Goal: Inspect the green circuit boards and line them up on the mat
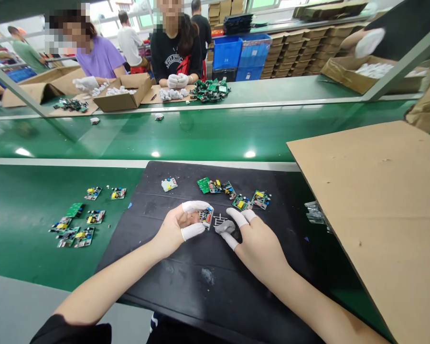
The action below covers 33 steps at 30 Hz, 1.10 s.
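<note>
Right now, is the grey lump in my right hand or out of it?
In it: the grey lump sits between the white-capped fingers and thumb of your right hand.

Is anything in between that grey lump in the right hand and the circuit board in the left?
A thin white lattice-like shape shows in the gap between the grey lump and the circuit board; whether it lies on the black mat is unclear. Nothing else visible stands between them.
</note>
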Available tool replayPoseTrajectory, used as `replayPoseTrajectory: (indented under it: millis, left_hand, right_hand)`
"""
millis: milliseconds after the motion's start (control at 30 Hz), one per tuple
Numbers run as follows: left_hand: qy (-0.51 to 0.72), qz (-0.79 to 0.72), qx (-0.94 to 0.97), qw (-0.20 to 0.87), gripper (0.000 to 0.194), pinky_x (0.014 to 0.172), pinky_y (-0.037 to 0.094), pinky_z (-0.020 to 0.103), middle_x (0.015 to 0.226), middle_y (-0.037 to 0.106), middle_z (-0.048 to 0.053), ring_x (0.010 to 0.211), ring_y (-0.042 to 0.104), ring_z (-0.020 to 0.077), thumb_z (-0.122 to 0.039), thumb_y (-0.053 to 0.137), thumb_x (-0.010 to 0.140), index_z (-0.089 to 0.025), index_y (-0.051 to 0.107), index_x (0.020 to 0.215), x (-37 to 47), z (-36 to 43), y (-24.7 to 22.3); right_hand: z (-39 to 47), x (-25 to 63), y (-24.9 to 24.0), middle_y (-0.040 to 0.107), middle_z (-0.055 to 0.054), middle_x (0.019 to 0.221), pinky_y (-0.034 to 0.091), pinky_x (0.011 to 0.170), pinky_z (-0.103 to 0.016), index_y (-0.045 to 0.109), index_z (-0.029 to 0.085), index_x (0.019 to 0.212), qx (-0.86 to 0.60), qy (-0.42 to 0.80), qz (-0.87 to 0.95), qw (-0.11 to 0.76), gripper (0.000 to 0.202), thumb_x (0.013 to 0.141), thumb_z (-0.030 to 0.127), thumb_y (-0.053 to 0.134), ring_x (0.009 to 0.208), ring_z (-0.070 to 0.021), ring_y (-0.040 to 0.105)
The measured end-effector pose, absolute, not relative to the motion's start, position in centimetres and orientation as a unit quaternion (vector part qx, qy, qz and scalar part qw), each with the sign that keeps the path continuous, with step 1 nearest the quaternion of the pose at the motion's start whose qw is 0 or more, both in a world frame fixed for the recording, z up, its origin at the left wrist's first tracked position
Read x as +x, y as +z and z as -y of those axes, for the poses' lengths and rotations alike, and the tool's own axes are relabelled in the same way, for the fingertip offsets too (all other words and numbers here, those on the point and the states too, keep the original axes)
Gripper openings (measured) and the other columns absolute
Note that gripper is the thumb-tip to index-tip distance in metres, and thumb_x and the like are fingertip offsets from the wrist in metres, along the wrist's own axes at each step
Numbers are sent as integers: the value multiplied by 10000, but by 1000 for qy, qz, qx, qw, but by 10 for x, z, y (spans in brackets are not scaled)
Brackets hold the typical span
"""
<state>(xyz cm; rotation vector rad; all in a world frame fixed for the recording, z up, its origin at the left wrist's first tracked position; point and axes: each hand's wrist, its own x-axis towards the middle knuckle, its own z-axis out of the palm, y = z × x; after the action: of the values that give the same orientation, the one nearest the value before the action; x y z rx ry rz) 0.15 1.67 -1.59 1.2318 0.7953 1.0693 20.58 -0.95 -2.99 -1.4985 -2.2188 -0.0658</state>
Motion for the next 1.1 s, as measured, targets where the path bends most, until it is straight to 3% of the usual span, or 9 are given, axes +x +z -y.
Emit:
replayPoseTrajectory:
  millis: [133,333,467,700,833,933,1000,1100]
  left_hand:
    - [459,-411,508,602,429,817,518,320,1030,675,118,918,640,215,-359,778,682,-158,635,1034,3,-18,-16]
    - [479,-447,453,605,465,754,499,255,1024,680,112,927,628,199,-379,793,639,-160,641,1021,1,-23,-12]
    - [485,-465,435,600,461,730,484,240,1021,673,111,924,617,196,-390,789,634,-156,650,1006,-2,-25,-13]
    - [474,-495,506,523,475,581,432,245,718,616,36,564,491,114,-524,576,778,-115,660,1005,-6,-38,-24]
    - [487,-488,550,472,316,632,437,253,677,601,8,586,496,120,-384,661,725,-133,690,915,-5,-41,-25]
    - [506,-480,576,426,301,654,438,268,572,524,-31,555,464,120,-299,703,667,-142,694,924,-6,-44,-24]
    - [523,-465,588,406,313,670,450,287,559,518,-29,561,476,132,-309,692,666,-137,688,928,-8,-44,-19]
    - [552,-413,606,397,343,704,473,316,744,632,49,702,566,183,-412,594,733,-135,667,921,-8,-34,-2]
  right_hand:
    - [8,209,-36,677,-87,833,509,683,-354,576,186,1190,-542,47,803,243,331,878,266,499,763,-241,636]
    - [10,203,-30,682,-102,957,520,794,-414,504,175,1281,-466,169,829,259,431,851,168,503,870,-240,626]
    - [12,199,-23,678,-81,1053,518,811,-422,538,242,1261,-399,196,848,287,442,842,124,458,904,-228,624]
    - [-15,217,-31,676,-90,1027,492,844,-447,624,217,1121,-471,64,794,380,302,864,171,473,957,-248,599]
    - [-30,219,-42,660,-103,1044,480,867,-460,619,193,1123,-473,-8,801,367,288,873,206,475,958,-259,593]
    - [-33,215,-46,661,-114,1020,495,815,-440,636,174,1098,-443,-55,827,342,276,873,208,480,927,-263,588]
    - [-31,212,-45,669,-123,989,497,780,-443,654,164,1066,-427,-82,834,339,264,871,195,479,895,-270,589]
    - [-20,207,-37,685,-116,952,504,738,-435,672,173,1020,-403,-107,840,347,249,865,171,477,851,-265,599]
